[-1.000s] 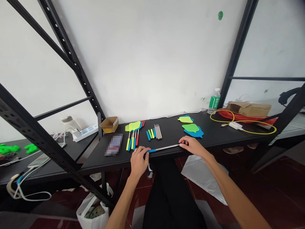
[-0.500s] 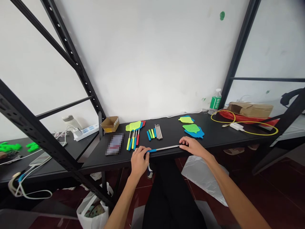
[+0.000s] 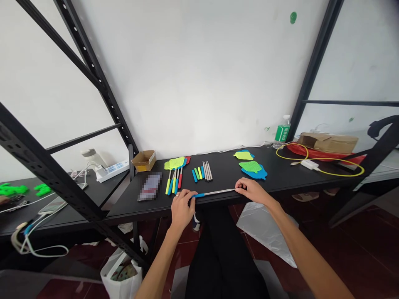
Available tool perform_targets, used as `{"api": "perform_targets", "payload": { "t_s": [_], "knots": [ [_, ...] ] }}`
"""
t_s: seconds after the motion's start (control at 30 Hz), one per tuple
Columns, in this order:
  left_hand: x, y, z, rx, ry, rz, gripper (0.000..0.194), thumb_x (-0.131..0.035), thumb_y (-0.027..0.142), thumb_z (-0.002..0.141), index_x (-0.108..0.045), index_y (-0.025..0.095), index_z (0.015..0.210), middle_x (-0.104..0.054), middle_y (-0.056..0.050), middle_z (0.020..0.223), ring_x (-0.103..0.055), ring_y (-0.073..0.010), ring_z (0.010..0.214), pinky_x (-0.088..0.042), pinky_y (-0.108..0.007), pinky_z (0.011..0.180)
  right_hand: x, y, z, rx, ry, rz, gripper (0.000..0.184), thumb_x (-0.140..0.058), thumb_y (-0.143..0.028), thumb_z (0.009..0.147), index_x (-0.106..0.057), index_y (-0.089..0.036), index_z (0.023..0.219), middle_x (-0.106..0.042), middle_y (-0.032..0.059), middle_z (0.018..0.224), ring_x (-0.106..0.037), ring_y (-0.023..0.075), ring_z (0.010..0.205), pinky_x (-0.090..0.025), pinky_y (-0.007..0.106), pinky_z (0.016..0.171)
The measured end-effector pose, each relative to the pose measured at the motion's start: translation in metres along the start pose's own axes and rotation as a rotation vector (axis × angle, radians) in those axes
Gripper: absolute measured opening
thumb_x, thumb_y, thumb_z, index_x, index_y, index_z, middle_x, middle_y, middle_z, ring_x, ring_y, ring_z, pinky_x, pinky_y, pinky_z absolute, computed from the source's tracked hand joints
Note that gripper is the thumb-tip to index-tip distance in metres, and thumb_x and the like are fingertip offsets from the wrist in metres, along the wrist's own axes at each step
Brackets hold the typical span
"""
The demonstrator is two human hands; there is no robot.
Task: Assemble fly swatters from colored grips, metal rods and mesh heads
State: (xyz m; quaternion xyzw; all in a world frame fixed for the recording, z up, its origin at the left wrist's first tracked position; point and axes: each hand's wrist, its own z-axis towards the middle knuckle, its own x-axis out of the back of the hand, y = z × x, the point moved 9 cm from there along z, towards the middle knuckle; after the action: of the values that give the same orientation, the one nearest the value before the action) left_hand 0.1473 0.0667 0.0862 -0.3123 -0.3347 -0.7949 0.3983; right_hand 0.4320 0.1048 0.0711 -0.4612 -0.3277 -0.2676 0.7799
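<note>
Near the table's front edge, a long thin metal rod with a blue handle (image 3: 219, 192) stretches sideways between my hands. My left hand (image 3: 182, 208) is closed around the blue handle end. At the other end, my right hand (image 3: 254, 191) pinches the rod's tip between thumb and fingers. Beyond the rod lie several loose coloured handles (image 3: 197, 173) beside several short metal rods (image 3: 207, 171). Assembled fly swatters (image 3: 176, 162) with yellow, blue and red parts are grouped to the left. Loose leaf-shaped swatter heads, green (image 3: 250, 167) and yellow (image 3: 244, 155), overlap blue ones at the right.
A small open cardboard box (image 3: 144, 160) and a blurred-out flat item (image 3: 150, 187) are on the table's left. At its right are a bottle (image 3: 282, 132) and a yellow cable (image 3: 339, 175). Black shelf posts (image 3: 90, 79) frame both sides. A white bag (image 3: 122, 278) stands below.
</note>
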Motion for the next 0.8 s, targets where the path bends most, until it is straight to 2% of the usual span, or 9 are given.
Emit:
{"api": "perform_targets", "payload": {
  "t_s": [0.13,0.27,0.43,0.67,0.8],
  "knots": [
    [0.0,-0.0003,-0.0002,0.002,-0.002,0.005,0.029,-0.043,0.026,0.096,-0.07,0.028,0.105,-0.065,-0.005,0.102,-0.059,-0.0224,0.092,-0.047,-0.036,0.08,-0.0004,-0.0015,0.0001,0.001,-0.007,0.005,0.019,-0.055,-0.035,0.088,-0.069,-0.023,0.083,-0.065,0.0041,0.086,-0.057,0.0181,0.075,-0.043,0.031,0.071],
    [0.0001,-0.0003,0.0003,0.0,0.002,0.001,0.029,-0.043,0.026,0.096,-0.07,0.028,0.105,-0.065,-0.006,0.101,-0.06,-0.0226,0.093,-0.047,-0.036,0.081,0.0022,-0.0016,-0.0012,-0.021,-0.001,0.011,0.016,-0.061,-0.036,0.084,-0.068,-0.024,0.092,-0.065,0.0027,0.086,-0.056,0.0172,0.072,-0.043,0.03,0.067],
    [-0.0011,0.0004,0.0008,0.001,-0.004,0.002,0.029,-0.042,0.026,0.096,-0.07,0.027,0.105,-0.065,-0.005,0.101,-0.06,-0.023,0.094,-0.047,-0.037,0.082,0.0004,-0.0026,-0.001,0.005,-0.011,0.008,0.016,-0.057,-0.033,0.086,-0.068,-0.023,0.081,-0.065,0.0037,0.086,-0.058,0.0183,0.076,-0.044,0.031,0.072],
    [-0.0006,-0.0005,0.0003,0.003,0.007,0.009,0.028,-0.044,0.026,0.096,-0.07,0.028,0.105,-0.065,-0.004,0.101,-0.06,-0.0224,0.092,-0.046,-0.034,0.08,0.0008,-0.0023,-0.0018,-0.021,-0.017,-0.005,0.016,-0.062,-0.036,0.084,-0.067,-0.024,0.093,-0.065,0.0023,0.087,-0.056,0.0175,0.074,-0.042,0.03,0.068],
    [-0.001,0.0002,0.0005,0.003,0.009,0.009,0.027,-0.044,0.026,0.096,-0.07,0.028,0.105,-0.065,-0.004,0.101,-0.06,-0.0224,0.093,-0.046,-0.034,0.08,0.001,-0.0046,-0.0021,0.003,-0.023,0.011,0.012,-0.059,-0.033,0.085,-0.066,-0.024,0.084,-0.065,0.0025,0.087,-0.056,0.0178,0.077,-0.042,0.031,0.072]
  ]
}}
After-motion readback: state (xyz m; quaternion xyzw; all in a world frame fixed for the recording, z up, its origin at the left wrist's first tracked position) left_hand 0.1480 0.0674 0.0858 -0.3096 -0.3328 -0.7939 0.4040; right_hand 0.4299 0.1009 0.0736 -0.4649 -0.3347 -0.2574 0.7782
